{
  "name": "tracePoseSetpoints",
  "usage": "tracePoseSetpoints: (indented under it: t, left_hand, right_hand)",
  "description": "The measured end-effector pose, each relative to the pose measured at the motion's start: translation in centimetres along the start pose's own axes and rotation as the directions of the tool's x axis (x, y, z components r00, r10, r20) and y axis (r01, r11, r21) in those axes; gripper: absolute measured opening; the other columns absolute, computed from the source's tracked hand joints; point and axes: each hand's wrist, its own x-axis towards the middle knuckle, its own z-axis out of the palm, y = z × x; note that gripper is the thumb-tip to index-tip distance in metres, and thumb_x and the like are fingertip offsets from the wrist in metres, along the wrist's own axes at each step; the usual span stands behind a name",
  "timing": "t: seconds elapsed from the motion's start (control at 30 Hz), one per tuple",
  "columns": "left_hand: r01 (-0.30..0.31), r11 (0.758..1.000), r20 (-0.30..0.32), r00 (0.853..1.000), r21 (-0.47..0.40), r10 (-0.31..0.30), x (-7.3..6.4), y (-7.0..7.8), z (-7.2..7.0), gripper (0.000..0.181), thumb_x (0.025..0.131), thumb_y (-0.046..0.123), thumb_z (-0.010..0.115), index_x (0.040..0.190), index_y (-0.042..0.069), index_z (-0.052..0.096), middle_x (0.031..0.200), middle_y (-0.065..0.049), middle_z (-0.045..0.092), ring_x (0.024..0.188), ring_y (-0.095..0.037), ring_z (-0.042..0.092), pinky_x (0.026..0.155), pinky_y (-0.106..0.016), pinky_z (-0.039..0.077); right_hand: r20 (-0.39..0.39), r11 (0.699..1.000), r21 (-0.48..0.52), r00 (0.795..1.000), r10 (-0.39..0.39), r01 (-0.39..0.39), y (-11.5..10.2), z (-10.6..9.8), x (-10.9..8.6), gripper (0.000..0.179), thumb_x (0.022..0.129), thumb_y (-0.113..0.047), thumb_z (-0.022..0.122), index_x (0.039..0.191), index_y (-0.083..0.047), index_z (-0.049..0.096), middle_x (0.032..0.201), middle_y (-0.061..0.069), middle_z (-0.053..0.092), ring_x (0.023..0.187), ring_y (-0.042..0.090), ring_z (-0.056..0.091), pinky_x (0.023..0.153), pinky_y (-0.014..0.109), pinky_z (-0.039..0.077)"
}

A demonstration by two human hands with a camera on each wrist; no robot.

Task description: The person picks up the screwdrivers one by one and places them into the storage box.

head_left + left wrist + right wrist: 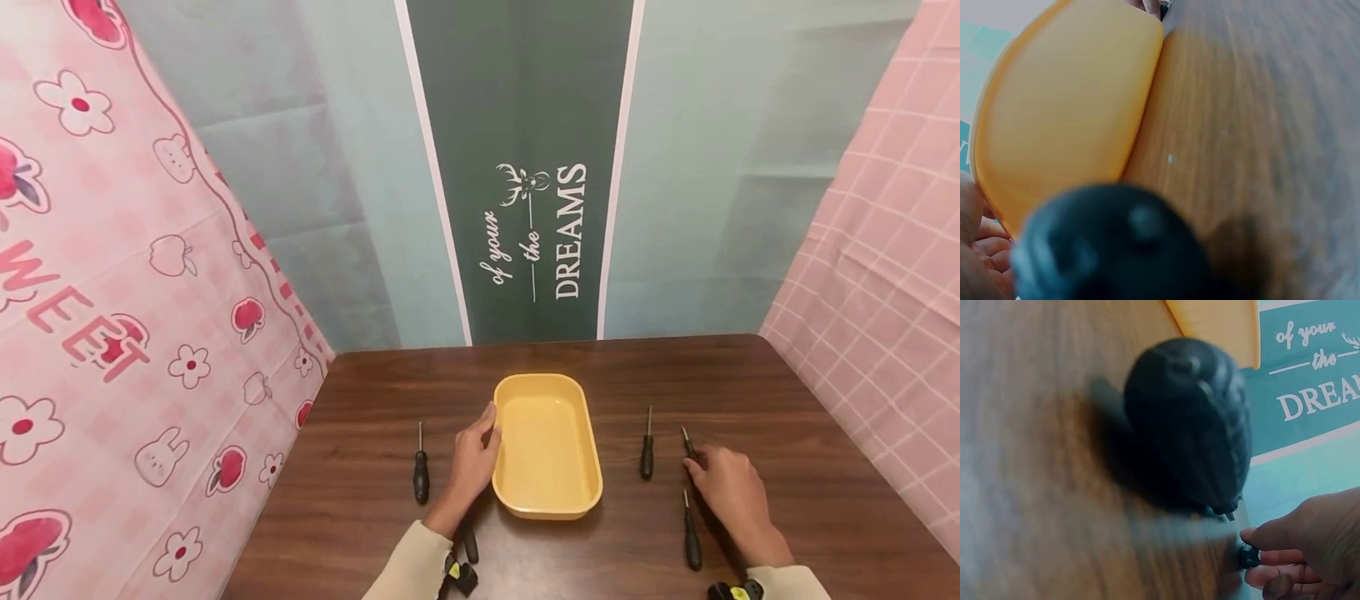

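A yellow tray stands near the middle of the wooden table. My left hand holds the tray's left side by the rim; in the left wrist view its fingers are partly cut off at the edge. Over at the right, my right hand pinches the dark handle of a screwdriver, which lies tip away from me. Thumb and fingertips close round that handle in the right wrist view. Just below this hand lies another black-handled screwdriver, large and blurred in the right wrist view.
A screwdriver lies between the tray and my right hand. Left of my left hand is another screwdriver. A dark handle shows beside my left wrist, partly hidden. Printed cloths hang behind the table and on both sides.
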Motion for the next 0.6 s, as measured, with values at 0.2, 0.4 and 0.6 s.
tracePoseSetpoints:
  t: [0.2, 0.4, 0.6]
  left_hand:
    - [0.021, 1.000, 0.009, 1.000, -0.017, -0.021, -0.03, -0.21, 0.03, 0.043, 0.102, 0.004, 0.058, 0.143, -0.006, 0.050, 0.148, -0.022, 0.048, 0.136, -0.026, 0.049, 0.103, -0.040, 0.047]
    - [0.003, 1.000, 0.003, 1.000, -0.008, -0.003, 0.00, -0.23, 0.02, 0.042, 0.102, 0.005, 0.057, 0.142, -0.008, 0.051, 0.147, -0.024, 0.049, 0.135, -0.027, 0.050, 0.102, -0.041, 0.048]
    - [-0.028, 1.000, -0.013, 1.000, -0.001, 0.028, -0.11, -0.52, 0.12, 0.041, 0.101, 0.001, 0.058, 0.140, -0.010, 0.052, 0.145, -0.025, 0.050, 0.134, -0.030, 0.052, 0.102, -0.043, 0.048]
  right_hand:
    - [0.035, 1.000, 0.009, 0.999, 0.022, -0.022, 0.14, 0.03, 0.34, 0.028, 0.088, -0.011, 0.075, 0.105, 0.012, 0.070, 0.089, 0.026, 0.072, 0.076, 0.047, 0.067, 0.057, 0.056, 0.051]
    - [0.038, 0.999, 0.014, 0.999, 0.034, -0.035, 0.29, 0.01, 0.48, 0.020, 0.087, -0.011, 0.075, 0.093, 0.007, 0.069, 0.081, 0.022, 0.069, 0.067, 0.039, 0.065, 0.053, 0.053, 0.049]
    - [0.056, 0.998, 0.007, 0.997, 0.059, -0.059, 0.36, 0.26, 0.21, 0.024, 0.087, -0.014, 0.073, 0.073, -0.008, 0.055, 0.064, 0.006, 0.054, 0.058, 0.027, 0.051, 0.047, 0.042, 0.039]
